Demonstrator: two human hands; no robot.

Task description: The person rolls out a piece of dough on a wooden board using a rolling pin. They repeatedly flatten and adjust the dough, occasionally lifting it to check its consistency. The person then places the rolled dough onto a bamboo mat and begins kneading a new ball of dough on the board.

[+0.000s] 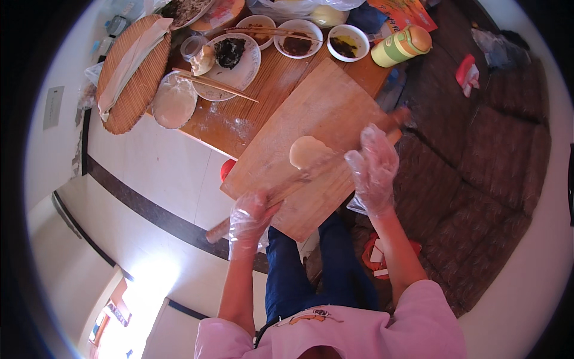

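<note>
Both hands wear clear plastic gloves. My left hand (252,215) is closed around the near-left part of a wooden rolling pin (291,183), whose tip sticks out past the fist. At the pin's other end is my right hand (373,168), its fingers together and bent over it; motion blurs the pin there, so the grip is unclear. Under the pin lies a wooden board (287,130), set slantwise over the table's corner. A thin round piece of dough (309,151) rests on the board, its lower right edge against or beneath the pin.
On the wooden table (210,123) stand a bowl of flour (174,101), a plate (249,67) with dark food, bread and chopsticks, several sauce bowls (348,43) and a green-yellow bottle (399,47). A woven tray (134,74) juts out at left. A brown padded seat (448,179) is at right.
</note>
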